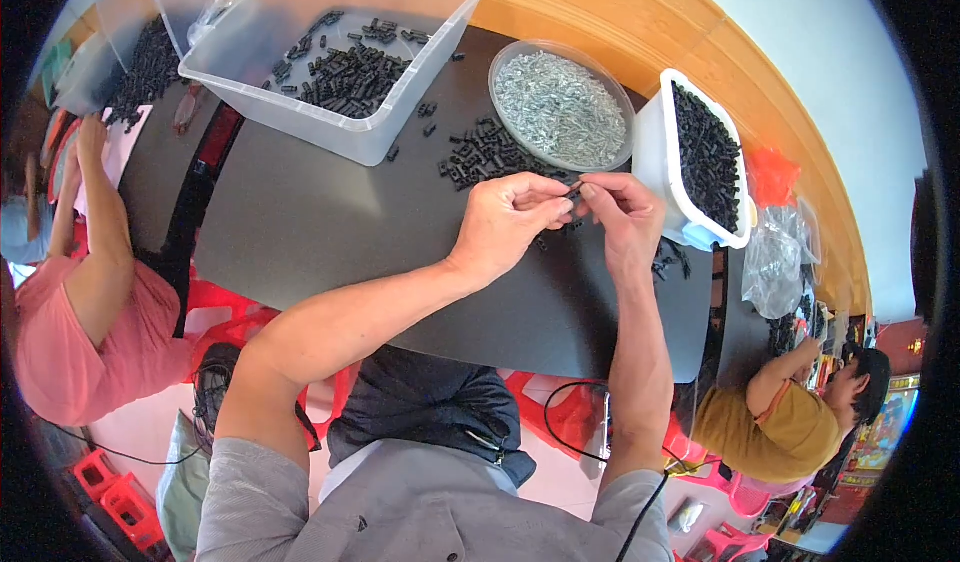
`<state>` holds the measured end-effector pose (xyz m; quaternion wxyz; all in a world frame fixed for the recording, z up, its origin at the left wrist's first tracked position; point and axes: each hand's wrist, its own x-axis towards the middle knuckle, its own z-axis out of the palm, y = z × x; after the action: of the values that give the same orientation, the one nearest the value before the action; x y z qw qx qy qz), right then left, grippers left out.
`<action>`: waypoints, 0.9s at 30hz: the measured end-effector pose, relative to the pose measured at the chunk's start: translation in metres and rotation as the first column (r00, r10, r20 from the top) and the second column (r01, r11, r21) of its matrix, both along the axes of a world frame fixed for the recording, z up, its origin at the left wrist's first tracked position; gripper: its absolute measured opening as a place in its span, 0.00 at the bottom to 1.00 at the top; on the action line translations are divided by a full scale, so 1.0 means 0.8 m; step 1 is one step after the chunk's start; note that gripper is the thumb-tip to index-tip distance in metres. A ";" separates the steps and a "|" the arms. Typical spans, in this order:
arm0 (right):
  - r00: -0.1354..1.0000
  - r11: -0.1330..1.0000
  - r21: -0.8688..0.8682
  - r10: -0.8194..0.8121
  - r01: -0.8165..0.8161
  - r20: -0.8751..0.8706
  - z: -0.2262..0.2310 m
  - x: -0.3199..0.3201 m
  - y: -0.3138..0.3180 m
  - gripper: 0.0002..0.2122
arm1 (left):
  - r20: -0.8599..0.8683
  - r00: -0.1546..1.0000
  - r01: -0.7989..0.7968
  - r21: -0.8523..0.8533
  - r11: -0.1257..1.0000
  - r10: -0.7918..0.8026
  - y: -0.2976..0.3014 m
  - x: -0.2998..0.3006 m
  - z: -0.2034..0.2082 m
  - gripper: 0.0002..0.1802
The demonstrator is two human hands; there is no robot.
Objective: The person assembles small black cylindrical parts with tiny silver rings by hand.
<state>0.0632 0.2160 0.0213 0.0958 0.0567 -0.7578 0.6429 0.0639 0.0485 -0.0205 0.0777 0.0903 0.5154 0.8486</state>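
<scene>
My left hand [508,224] and my right hand [622,217] meet over the dark table, fingertips nearly touching. Between them is a small dark piece [574,189], pinched by the thumb and fingers of both hands; its exact kind is too small to make out. Just beyond my left hand lies a loose heap of small black plastic parts [487,152]. Behind my fingers stands a round clear tub [494,87] full of small silvery metal pins [560,102]. Closest to my right hand is a white bin [652,152] filled with black plastic parts [706,157].
A large translucent bin [370,144] with black parts inside stands at the far left of the dark table [330,212]. Clear and red plastic bags [775,262] lie right of the white bin. One person in pink [95,322] sits at left, another in mustard [770,422] at right.
</scene>
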 end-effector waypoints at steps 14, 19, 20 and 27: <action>0.999 1.000 0.004 -0.016 0.016 -0.040 0.000 0.002 -0.009 0.04 | -0.024 0.999 -0.022 0.026 0.999 0.023 -0.005 0.001 0.006 0.09; 0.999 1.000 0.000 0.003 -0.003 -0.035 0.000 0.003 -0.008 0.05 | -0.013 1.000 -0.024 0.018 1.000 0.024 -0.003 0.001 0.005 0.09; 1.000 1.000 0.012 -0.007 0.007 -0.006 -0.001 0.002 -0.007 0.05 | -0.012 1.000 -0.024 0.015 1.000 0.025 -0.003 0.001 0.004 0.09; 1.000 0.999 -0.047 -0.004 0.003 -0.025 -0.003 0.006 -0.020 0.05 | -0.145 0.987 -0.084 -0.056 0.995 0.075 -0.006 -0.009 0.001 0.13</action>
<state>0.0678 0.1998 0.0185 0.1077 0.0611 -0.7412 0.6597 0.0565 0.0435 -0.0194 0.0093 0.1275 0.5489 0.8260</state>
